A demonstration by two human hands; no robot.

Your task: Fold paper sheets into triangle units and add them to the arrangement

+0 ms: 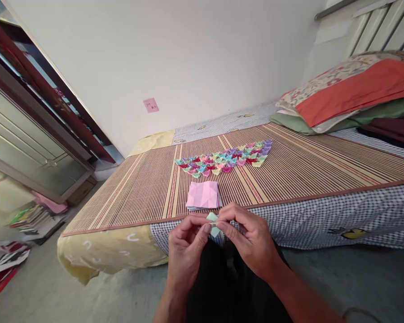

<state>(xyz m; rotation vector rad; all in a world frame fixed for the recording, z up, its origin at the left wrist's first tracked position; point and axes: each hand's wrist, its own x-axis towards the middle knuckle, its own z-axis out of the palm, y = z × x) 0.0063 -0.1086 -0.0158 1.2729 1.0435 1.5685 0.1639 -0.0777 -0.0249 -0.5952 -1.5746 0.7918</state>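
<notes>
Between my two hands is a small pale green piece of folded paper, held just past the bed's front edge. My left hand pinches its left side between thumb and fingertips. On the right side, my right hand pinches it the same way. The fingertips cover part of the folds. Just beyond my hands lies a stack of square paper sheets, the top one pink with crease marks. Farther back, several rows of small folded paper boats in many colours stand on the mat.
A striped mat covers the bed. Pillows and folded dark cloth lie at the right. A pink paper is on the white wall. Books are piled on the left, near a cabinet with glass panels.
</notes>
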